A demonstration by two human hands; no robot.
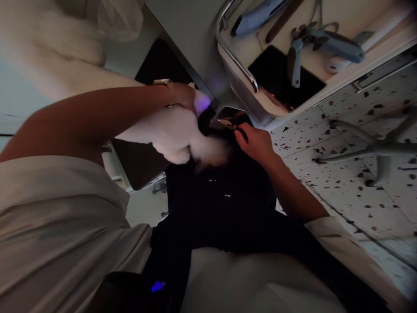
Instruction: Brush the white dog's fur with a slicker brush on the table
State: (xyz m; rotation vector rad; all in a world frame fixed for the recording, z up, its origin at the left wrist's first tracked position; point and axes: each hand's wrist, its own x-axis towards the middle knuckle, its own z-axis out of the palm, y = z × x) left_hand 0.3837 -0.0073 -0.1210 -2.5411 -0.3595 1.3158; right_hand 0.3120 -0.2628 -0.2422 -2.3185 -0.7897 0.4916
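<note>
A white, fluffy animal [172,126], seemingly a dog, lies across the dark mat [140,167], its head partly blurred. My left hand [185,95], with a watch on the wrist, is closed around one of its paws; the fingers are mostly hidden. Violet light falls on the fur of that paw [202,102]. Close by on the right, my right hand [256,141] grips a small tool with a pale metal tip [224,123] and a dark handle; its exact kind is unclear. The tip points toward the paw, apart from it.
A white cart [239,78] with a metal rail stands at upper right. On it lie a grey clipper [259,17], grey-handled tools [339,45] and a black tablet-like slab [276,74]. A wheeled stool base [378,150] stands on the speckled floor. My dark apron [221,217] hangs below.
</note>
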